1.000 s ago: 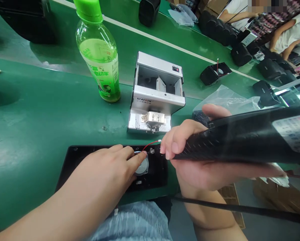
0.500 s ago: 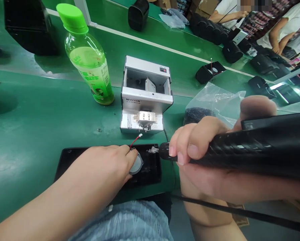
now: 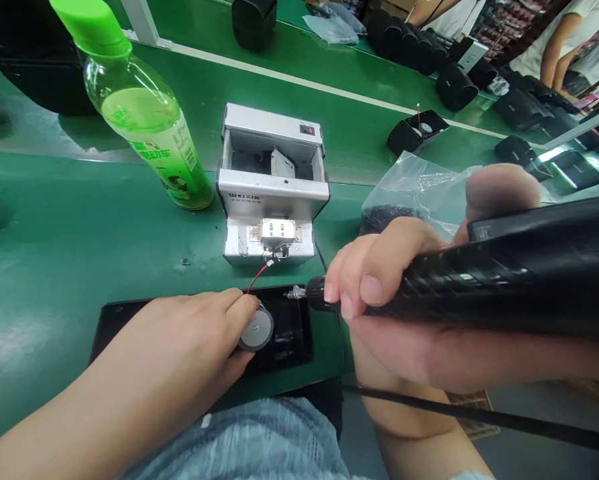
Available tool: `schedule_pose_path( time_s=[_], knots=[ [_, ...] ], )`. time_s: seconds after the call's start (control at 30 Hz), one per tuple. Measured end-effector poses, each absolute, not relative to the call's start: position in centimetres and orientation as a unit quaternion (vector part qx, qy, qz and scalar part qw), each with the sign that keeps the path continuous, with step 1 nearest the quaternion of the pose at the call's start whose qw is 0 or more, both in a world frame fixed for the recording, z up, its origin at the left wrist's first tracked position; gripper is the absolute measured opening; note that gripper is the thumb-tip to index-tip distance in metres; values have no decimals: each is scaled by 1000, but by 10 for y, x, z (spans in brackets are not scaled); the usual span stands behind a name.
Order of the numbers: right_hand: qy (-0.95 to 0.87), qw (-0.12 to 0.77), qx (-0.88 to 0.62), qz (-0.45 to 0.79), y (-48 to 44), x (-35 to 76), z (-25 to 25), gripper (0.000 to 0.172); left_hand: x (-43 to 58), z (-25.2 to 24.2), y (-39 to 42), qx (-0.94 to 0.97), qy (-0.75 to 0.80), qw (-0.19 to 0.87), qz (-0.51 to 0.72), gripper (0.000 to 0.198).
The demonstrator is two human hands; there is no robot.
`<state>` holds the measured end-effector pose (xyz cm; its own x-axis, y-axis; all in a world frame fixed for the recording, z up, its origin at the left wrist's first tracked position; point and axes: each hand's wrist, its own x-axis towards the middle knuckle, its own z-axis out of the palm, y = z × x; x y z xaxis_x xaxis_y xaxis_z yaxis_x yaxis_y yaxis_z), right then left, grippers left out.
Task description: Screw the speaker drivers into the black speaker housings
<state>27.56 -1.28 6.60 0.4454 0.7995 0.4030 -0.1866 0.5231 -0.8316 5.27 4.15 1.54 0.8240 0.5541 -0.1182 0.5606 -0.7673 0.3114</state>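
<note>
My left hand (image 3: 204,333) is closed around the near-left side of a round grey speaker driver (image 3: 257,329), which sits inside a long black plastic housing (image 3: 292,337). A red wire (image 3: 257,277) with a white plug rises from behind the driver. My right hand (image 3: 394,287) wraps round a black electric screwdriver (image 3: 459,273), held level and pointing left. Its bit (image 3: 295,292) is over the housing's right end, apart from the driver. Whether a screw is on the tip I cannot make out.
Behind the housing stands a silver WEIXIN screw feeder (image 3: 274,187). A green drink bottle (image 3: 144,113) is to its left, a clear plastic bag (image 3: 409,187) with dark contents to its right. Black speaker housings (image 3: 412,133) line the far bench, where other people (image 3: 554,53) work.
The camera view has shifted, so the bench items appear farther left. My left fingers have moved slightly on the driver, showing more of its face. The screwdriver stays near the housing's right end.
</note>
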Motion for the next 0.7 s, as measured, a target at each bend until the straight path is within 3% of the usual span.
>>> schedule_pose_path(
  time_s=[0.2, 0.27, 0.4, 0.57, 0.7],
  knots=[
    [-407, 776, -382, 294, -9, 277, 70, 58, 39, 22, 40, 908, 380, 173, 8, 23],
    [-398, 776, -389, 295, -9, 278, 72, 56, 41, 21, 36, 898, 414, 146, -7, 20],
    [-386, 779, -389, 305, -9, 277, 67, 56, 60, 16, 24, 897, 429, 95, -42, 34],
    [-382, 780, -388, 309, -6, 273, 62, 73, 76, 17, 15, 895, 434, 41, -100, 34],
    [-371, 764, -391, 356, -4, 272, 63, 70, 67, 21, 21, 910, 396, 52, -113, 30]
  ],
)
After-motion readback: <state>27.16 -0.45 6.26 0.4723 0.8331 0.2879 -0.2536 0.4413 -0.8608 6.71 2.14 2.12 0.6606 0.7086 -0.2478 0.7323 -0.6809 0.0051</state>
